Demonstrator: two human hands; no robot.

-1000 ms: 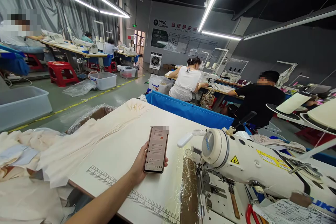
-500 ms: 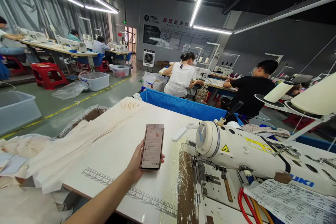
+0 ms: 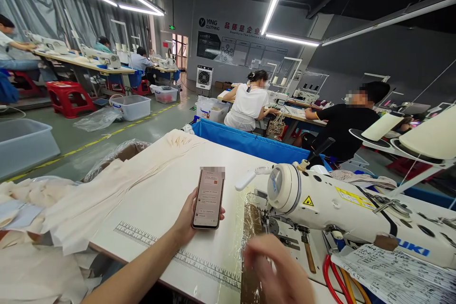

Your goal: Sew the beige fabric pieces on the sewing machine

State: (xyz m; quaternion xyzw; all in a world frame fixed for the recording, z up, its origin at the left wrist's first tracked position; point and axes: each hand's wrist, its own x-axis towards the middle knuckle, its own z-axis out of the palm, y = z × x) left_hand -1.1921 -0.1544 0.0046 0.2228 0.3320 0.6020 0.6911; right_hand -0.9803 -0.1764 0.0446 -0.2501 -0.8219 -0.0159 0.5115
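Observation:
My left hand (image 3: 186, 218) is wrapped round a phone (image 3: 208, 199), which is held upright over the white table (image 3: 156, 199) with its lit screen facing me. Messages show on the screen. My right hand (image 3: 278, 268) is at the bottom, in front of the sewing machine's needle plate, with curled fingers smeared by motion; whether it holds anything cannot be made out. To its right stands the white sewing machine (image 3: 320, 199).
Cream fabric (image 3: 81, 199) covers the table's left side. Scissors with red handles (image 3: 333, 275) and a written sheet (image 3: 395, 270) lie at the right. A blue fabric bin (image 3: 249, 140) borders the far edge. Two people sit beyond it.
My right hand has come into view at the bottom. The view has shifted slightly, and my left hand still holds the phone.

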